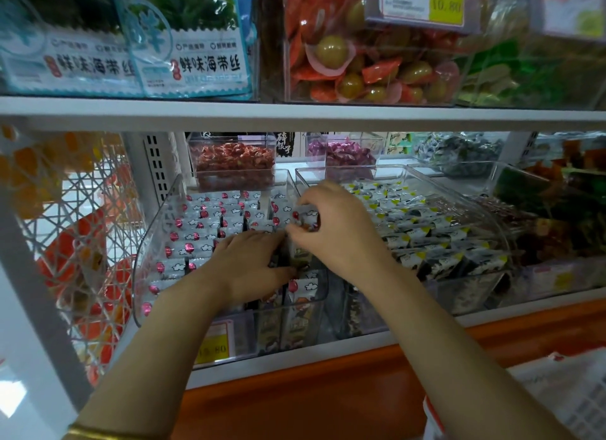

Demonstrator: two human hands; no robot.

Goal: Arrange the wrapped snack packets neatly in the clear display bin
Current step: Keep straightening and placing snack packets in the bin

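Snack packets [196, 224], white wrappers with red dots, stand in rows inside the clear display bin [144, 252] on the lower shelf [328, 361]. Left hand [252, 262] lies flat on the rows, fingers straight, pressing. Right hand [334, 224] pinches one packet [306, 217] over the bin's right side. Left fingertips are partly hidden among wrappers. Neighbouring bin [475, 203] of yellow-and-black packets sits just right.

Right hand [334, 229] with packet [307, 217] over clear bin [148, 252]
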